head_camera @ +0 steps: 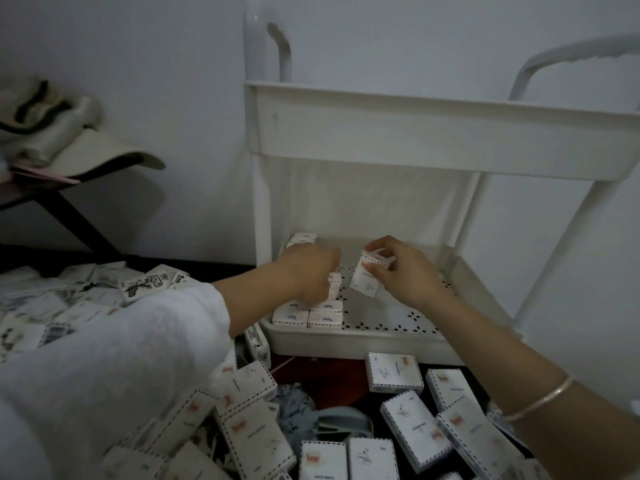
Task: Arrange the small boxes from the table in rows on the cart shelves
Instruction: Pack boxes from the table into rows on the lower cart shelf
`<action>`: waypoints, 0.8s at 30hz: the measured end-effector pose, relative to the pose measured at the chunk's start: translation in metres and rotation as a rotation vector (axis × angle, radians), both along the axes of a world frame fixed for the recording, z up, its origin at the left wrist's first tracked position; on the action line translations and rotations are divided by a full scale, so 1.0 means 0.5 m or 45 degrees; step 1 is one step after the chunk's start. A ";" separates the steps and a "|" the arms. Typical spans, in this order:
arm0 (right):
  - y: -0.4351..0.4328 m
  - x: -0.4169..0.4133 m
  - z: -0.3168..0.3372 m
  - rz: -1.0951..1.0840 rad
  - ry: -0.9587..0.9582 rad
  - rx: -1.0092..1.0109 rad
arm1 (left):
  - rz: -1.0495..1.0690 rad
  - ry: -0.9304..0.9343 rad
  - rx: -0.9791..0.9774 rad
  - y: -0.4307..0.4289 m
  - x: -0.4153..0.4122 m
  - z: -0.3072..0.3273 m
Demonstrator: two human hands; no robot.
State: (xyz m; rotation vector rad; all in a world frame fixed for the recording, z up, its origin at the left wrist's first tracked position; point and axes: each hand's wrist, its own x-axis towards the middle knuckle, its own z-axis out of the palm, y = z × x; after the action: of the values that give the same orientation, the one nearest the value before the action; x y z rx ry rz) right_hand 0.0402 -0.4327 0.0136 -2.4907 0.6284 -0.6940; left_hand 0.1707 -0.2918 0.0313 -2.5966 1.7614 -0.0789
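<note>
Nearest, from five round to nine o'clock, the loose boxes heap the table, well past twenty and too jumbled for a true count. One bracelet sits on the right wrist. Onto the cart's lower shelf now: two front boxes lie side by side at its seven o'clock corner. The left hand is just above them, fingers curled down among the row; whether they grip anything, can't tell. The right hand is at centre, thumb and fingers pinching one tilted box off the shelf floor. At eleven, at least one back box. Above, one upper tray.
</note>
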 end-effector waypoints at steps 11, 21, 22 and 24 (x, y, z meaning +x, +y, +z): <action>0.040 0.113 -0.040 0.140 -0.040 0.218 | -0.085 -0.390 -0.047 0.033 -0.016 -0.024; 0.056 0.127 -0.036 0.226 0.145 0.579 | -0.513 -0.385 -0.149 0.116 -0.116 -0.024; 0.059 0.124 -0.036 0.209 0.179 0.567 | -0.526 -0.328 -0.166 0.123 -0.122 -0.024; 0.065 0.114 -0.034 0.201 0.215 0.506 | -0.536 -0.223 -0.170 0.133 -0.134 -0.025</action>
State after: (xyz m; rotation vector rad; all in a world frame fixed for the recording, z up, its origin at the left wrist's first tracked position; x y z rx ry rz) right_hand 0.0970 -0.4000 -0.0033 -2.2080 0.5584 -0.2680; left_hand 0.1036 -0.2252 0.0189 -2.1653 2.2643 -0.4218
